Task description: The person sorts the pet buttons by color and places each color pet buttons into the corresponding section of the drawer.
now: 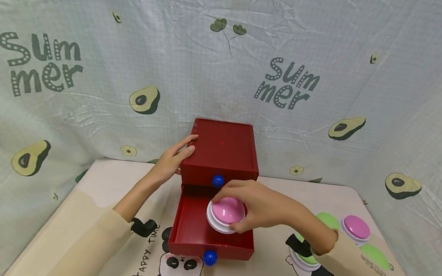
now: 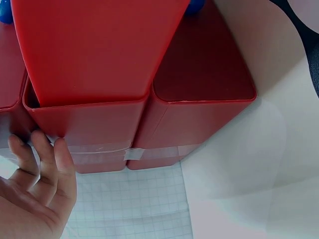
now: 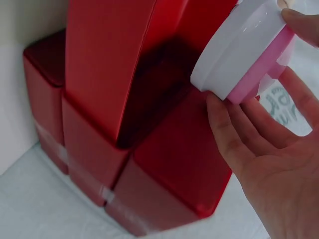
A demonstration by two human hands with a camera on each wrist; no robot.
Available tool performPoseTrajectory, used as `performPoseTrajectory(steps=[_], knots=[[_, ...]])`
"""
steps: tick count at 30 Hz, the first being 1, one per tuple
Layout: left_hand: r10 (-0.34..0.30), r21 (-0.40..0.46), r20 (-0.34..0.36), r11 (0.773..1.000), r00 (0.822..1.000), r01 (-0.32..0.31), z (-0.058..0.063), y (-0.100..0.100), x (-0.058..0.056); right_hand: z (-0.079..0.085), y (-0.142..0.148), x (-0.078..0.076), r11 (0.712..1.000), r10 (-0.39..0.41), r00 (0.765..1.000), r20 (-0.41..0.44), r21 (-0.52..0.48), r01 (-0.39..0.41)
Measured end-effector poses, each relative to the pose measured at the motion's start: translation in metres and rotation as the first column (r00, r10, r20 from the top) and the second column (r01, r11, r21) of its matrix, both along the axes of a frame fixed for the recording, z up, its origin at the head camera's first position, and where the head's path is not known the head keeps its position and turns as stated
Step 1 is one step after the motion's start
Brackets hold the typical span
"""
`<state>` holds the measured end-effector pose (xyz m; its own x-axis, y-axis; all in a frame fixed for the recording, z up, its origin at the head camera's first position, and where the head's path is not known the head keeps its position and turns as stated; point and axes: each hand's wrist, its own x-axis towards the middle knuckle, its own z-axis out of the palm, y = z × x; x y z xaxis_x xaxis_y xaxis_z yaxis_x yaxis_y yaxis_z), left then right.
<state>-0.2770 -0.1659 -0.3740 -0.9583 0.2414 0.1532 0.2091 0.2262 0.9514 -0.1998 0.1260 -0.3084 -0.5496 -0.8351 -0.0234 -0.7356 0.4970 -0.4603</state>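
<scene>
A red drawer cabinet [image 1: 224, 145] stands at the back of the table, its lower drawer [image 1: 191, 231] pulled out and a blue knob [image 1: 210, 258] on the drawer's front. My left hand [image 1: 171, 162] rests against the cabinet's left side, fingers extended; in the left wrist view its fingertips touch the red wall. Over the pulled-out drawer, my right hand [image 1: 265, 205] grips a pink push button [image 1: 228, 210] with a white base by its rim. In the right wrist view the button [image 3: 249, 50] is tilted, with fingers and thumb around its edge.
To the right lie another pink button [image 1: 357, 227] and a green button [image 1: 307, 258] with a white base, partly covered by the right wrist. The upper drawer's blue knob [image 1: 218, 181] is close to the right hand. A patterned curtain [image 1: 227, 75] hangs behind the table.
</scene>
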Motion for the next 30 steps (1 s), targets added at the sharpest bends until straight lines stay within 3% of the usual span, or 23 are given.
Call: performPoseTrajectory(steps=[7, 12, 23, 30], knots=[[0.006, -0.006, 0.005, 1.0, 1.0, -0.006, 0.001, -0.001, 0.001, -0.008, -0.027, -0.007, 0.996, 0.075, 0.995, -0.062, 0.053, -0.072], [0.009, -0.007, 0.005, 1.0, 1.0, -0.009, 0.001, -0.002, 0.0, -0.012, -0.041, -0.009, 0.989, 0.098, 0.993, -0.058, 0.114, -0.091], [0.012, -0.012, 0.001, 1.0, 1.0, -0.012, 0.0, -0.002, -0.001, -0.016, -0.055, -0.012, 0.981, 0.095, 0.995, -0.002, 0.167, -0.094], [0.002, -0.012, 0.019, 1.0, 1.0, -0.001, 0.001, -0.001, 0.001, -0.026, -0.062, -0.016, 0.978, 0.087, 0.995, 0.04, 0.186, -0.093]])
